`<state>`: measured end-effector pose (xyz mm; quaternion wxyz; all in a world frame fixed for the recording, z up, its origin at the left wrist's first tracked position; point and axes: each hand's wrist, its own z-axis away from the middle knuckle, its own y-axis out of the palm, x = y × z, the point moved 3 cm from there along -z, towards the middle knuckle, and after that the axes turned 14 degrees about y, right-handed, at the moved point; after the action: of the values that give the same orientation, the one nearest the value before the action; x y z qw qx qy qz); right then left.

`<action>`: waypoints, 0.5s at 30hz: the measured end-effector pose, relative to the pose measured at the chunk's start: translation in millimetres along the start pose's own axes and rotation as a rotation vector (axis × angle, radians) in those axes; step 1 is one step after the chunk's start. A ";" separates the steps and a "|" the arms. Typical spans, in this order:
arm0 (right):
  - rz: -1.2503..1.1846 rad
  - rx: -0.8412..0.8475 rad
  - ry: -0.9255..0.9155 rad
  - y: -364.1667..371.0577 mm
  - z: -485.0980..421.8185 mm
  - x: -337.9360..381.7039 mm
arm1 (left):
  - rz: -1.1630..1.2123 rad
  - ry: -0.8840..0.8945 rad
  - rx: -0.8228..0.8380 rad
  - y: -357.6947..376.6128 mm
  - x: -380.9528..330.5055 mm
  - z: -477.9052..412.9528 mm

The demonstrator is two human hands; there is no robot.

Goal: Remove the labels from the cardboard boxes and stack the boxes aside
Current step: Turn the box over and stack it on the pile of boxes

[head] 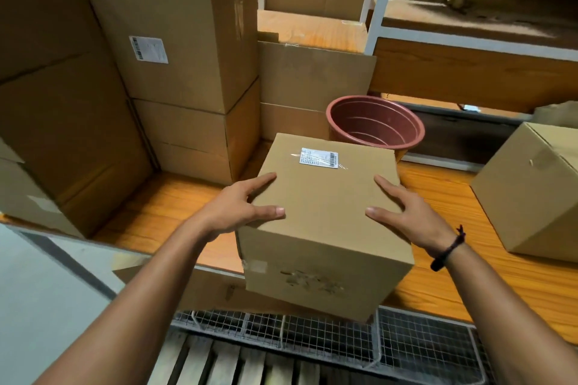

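Observation:
A small cardboard box is in the middle, tilted, its near bottom corner hanging past the front edge of the wooden shelf. A white barcode label under clear tape sits on the far part of its top face. My left hand presses the box's left side, with thumb and forefinger lying straight on the top. On the right side my right hand does the same. A torn patch shows on the box's front face.
Large stacked boxes fill the left; the upper one carries a white label. A reddish plastic pot stands just behind the held box. Another box sits at the right. Wire mesh and slats lie below the shelf.

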<state>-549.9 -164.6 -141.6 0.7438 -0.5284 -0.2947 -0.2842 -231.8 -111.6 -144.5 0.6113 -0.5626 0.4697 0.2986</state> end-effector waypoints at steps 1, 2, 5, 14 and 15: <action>-0.004 0.003 0.009 -3.0 2.8 -5.1 | -0.022 0.011 0.017 4.7 -1.8 -2.9; -0.005 0.004 0.009 -4.6 5.3 -9.2 | -0.047 0.017 0.034 7.8 -3.8 -5.3; 0.002 0.011 0.007 -8.6 10.2 -15.7 | -0.222 -0.002 0.027 7.3 -10.6 -14.8; 0.469 -0.201 -0.164 -15.8 -19.3 45.6 | -0.521 0.064 0.049 5.1 -17.1 -86.7; 0.472 -0.176 -0.246 -9.8 -30.3 59.6 | -0.541 0.064 0.082 6.1 -15.0 -92.1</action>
<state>-513.3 -202.9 -99.6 0.6995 -0.6753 -0.2255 -0.0611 -264.9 -197.1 -126.5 0.6760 -0.6515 0.3330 0.0874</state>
